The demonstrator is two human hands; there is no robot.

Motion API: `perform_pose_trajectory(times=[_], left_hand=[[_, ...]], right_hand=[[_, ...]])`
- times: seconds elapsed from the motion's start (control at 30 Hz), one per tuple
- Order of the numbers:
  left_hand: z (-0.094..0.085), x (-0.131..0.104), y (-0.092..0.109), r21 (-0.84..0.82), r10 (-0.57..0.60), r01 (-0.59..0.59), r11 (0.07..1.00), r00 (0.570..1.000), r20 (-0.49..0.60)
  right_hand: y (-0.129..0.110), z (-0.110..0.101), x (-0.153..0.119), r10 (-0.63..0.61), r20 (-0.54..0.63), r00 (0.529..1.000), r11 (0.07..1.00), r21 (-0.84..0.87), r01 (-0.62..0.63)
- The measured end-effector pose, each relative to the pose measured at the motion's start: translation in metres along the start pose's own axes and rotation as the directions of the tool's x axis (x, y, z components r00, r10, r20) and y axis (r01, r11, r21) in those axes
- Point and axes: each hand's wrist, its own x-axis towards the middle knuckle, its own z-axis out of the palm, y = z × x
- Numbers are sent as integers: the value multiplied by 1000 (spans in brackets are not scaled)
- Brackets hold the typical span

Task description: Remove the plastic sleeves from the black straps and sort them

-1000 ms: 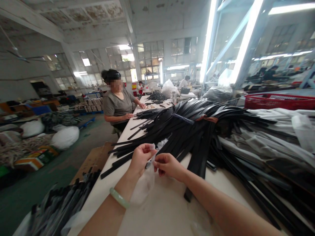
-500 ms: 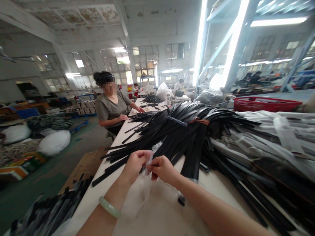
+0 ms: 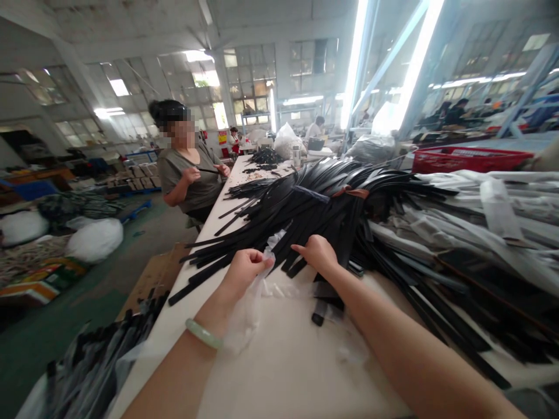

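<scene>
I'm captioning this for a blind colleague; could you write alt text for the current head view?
A person's left hand pinches translucent plastic above a pale table, while the right hand, apart from it, is near a large pile of black strips. At the table's left side, a co-worker in a grey top holds a dark strip.

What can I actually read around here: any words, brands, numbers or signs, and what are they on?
Nothing can be read for certain.
Red-and-yellow sign at the back: too small and blurred to read.
Colored box on the floor at left: any print is too blurred.
Red crate at right: no lettering can be made out.
Black strips and the translucent plastic in the left hand: no legible text.
</scene>
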Motion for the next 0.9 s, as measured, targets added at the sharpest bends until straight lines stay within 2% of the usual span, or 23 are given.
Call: perform_pose_trajectory(times=[0.27,0.4,0.53,0.63,0.7,0.8,0.9], left_hand=[[7,0,-1,158,60,-64,985,998,34],[6,2,-4,219,49,-55,974,998,34],[3,3,-5,281,47,-53,958,999,27],[2,4,-4,326,63,-62,943,998,8],[2,3,-3,354,78,-72,932,997,-3],[2,4,-2,379,94,-85,922,996,-4],[1,4,-2,367,84,-80,927,996,6]], right_hand=[[-5,6,2,33,39,999,996,83,-36],[-4,9,4,52,128,990,968,237,-81],[-1,7,7,65,220,973,890,429,-157],[-1,-2,7,37,275,961,807,558,-191],[-5,-8,6,-29,280,960,720,671,-174],[-15,-16,1,-158,200,967,526,846,-89],[-24,-20,-7,-264,108,958,363,932,-5]])
